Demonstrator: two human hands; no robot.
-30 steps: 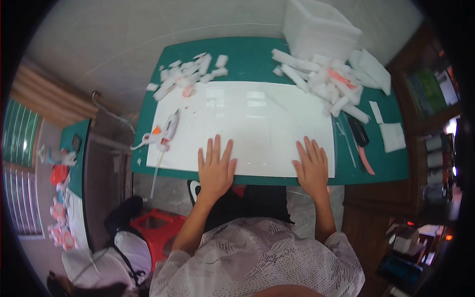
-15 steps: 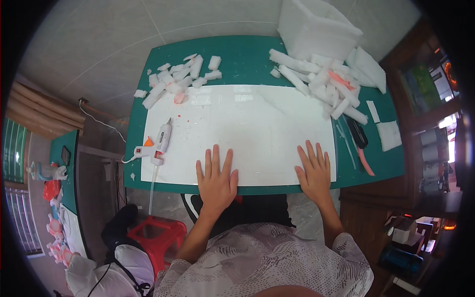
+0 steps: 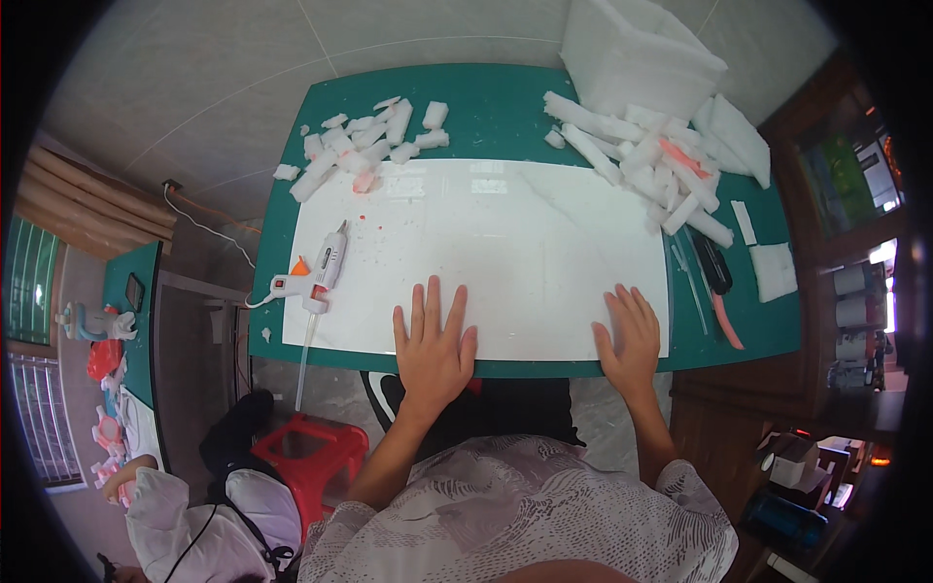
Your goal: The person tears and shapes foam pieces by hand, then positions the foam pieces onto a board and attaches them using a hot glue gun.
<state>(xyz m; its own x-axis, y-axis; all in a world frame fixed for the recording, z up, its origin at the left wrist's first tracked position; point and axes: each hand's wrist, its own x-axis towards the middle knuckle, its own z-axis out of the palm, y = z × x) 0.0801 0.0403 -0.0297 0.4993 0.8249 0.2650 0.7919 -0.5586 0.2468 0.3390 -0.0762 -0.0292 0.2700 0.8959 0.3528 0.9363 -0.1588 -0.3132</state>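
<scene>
My left hand (image 3: 433,342) lies palm down at the near edge of a glossy white board (image 3: 505,253), fingers spread, holding nothing. Farther right on that same edge, my right hand (image 3: 630,335) rests with its fingers stretched out and thumb apart, also bare. Left of my left hand, a white glue gun (image 3: 328,260) with an orange trigger lies on the board. A clear glue stick (image 3: 305,361) juts from its back end past the table edge. Small pinkish crumbs dot the board near the gun's nozzle.
White foam offcuts (image 3: 355,146) lie at the back left of the green table (image 3: 496,107). A larger foam pile (image 3: 661,165) and a white foam box (image 3: 637,58) stand back right. A black-and-pink cutter (image 3: 717,282) lies on the right. A red stool (image 3: 311,457) and another person (image 3: 209,515) are lower left.
The whole view has shifted slightly. My right hand's fingers have drawn closer together and lean more to the left; my left hand stays spread on the board.
</scene>
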